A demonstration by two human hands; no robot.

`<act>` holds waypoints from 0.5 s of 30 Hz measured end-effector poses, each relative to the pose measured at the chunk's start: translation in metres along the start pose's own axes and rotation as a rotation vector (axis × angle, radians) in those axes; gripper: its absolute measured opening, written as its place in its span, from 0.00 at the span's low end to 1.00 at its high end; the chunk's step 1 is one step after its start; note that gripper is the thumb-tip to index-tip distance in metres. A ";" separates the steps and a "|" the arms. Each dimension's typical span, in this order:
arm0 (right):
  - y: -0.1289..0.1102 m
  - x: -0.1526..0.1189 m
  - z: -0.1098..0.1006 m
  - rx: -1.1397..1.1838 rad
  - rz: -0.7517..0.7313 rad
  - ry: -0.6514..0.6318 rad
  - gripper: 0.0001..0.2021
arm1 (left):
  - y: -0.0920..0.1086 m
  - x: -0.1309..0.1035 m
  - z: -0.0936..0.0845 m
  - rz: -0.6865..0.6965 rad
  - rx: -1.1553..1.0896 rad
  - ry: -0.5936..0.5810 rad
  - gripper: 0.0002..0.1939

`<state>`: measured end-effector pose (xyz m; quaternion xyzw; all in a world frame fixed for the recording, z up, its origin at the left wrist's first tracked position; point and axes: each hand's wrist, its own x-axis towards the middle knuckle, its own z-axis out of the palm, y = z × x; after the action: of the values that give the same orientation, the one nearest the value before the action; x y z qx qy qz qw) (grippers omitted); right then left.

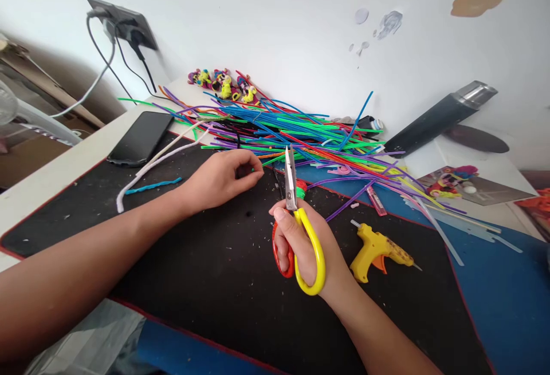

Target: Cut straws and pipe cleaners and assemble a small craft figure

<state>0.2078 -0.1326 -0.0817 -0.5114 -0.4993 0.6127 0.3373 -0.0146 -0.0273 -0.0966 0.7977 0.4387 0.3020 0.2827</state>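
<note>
From afar, I have the scissors (290, 194) clamped inside my right hand (304, 249), pointing away, above the black mat (206, 266). My curled left hand (215, 177) is on their left; whether it pinches something, I cannot tell.

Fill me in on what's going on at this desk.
A person's right hand grips red-and-yellow-handled scissors, blades pointing away and barely parted. Their left hand is curled over the black mat, thumb close to the fingertips; whether it pinches something small is hard to tell. Beyond the hands lies a loose heap of colored pipe cleaners, with small fuzzy figures near the wall. A yellow glue gun lies on the mat, right of the scissors.
</note>
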 end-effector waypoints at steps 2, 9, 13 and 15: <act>-0.002 -0.001 0.000 0.001 0.012 -0.027 0.25 | 0.002 0.002 -0.003 -0.117 -0.149 0.047 0.14; 0.001 0.000 -0.004 -0.083 0.089 -0.112 0.22 | 0.003 0.007 -0.006 -0.236 -0.456 0.115 0.18; 0.006 0.000 -0.005 -0.154 0.127 -0.138 0.22 | 0.001 0.008 -0.005 -0.245 -0.525 0.135 0.18; 0.006 0.000 -0.005 -0.140 0.131 -0.142 0.22 | 0.000 0.008 -0.006 -0.244 -0.577 0.150 0.18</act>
<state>0.2135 -0.1331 -0.0875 -0.5205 -0.5289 0.6317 0.2241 -0.0150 -0.0194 -0.0909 0.6018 0.4471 0.4356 0.4982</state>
